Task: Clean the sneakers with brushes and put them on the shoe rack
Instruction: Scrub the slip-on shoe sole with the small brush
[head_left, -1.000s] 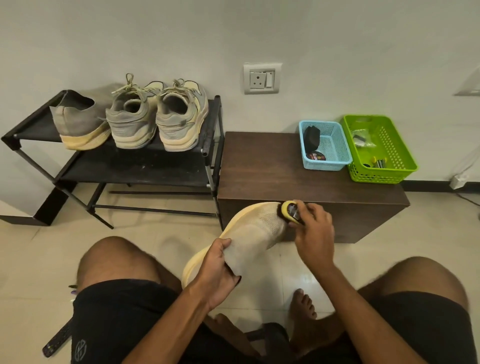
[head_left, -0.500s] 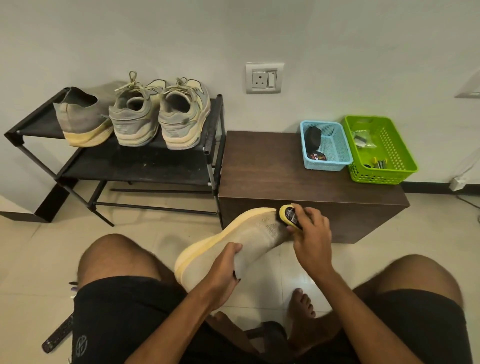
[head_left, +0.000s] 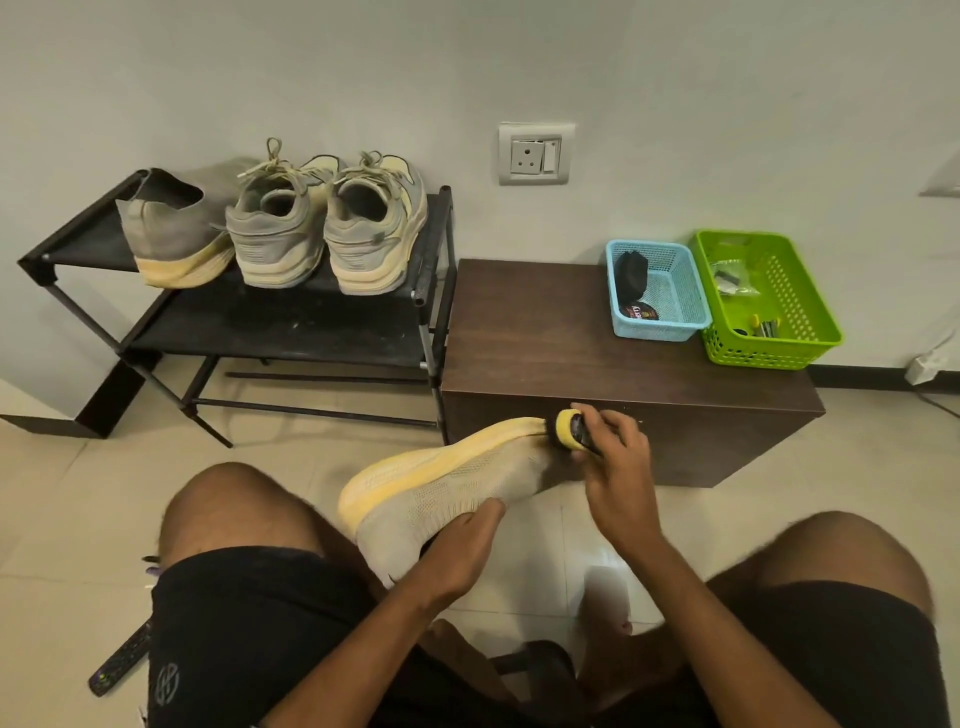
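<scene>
Top shelf (head_left: 93, 249) taken: 3 sneakers (head_left: 283, 234); lower shelf (head_left: 291, 332) free.

We see a dark brown low cabinet (head_left: 571, 338) standing just beside the wall, and on its top, at the far right, two plastic baskets touching side by side: a blue basket (head_left: 675, 317) with a black pouch (head_left: 630, 274) and a small round tin (head_left: 641, 312) in it, and a green basket (head_left: 800, 332) with small items we cannot make out. A wall socket (head_left: 535, 154) sits above. A remote control (head_left: 120, 662) lies on the tiled floor (head_left: 78, 493) at lower left.
</scene>
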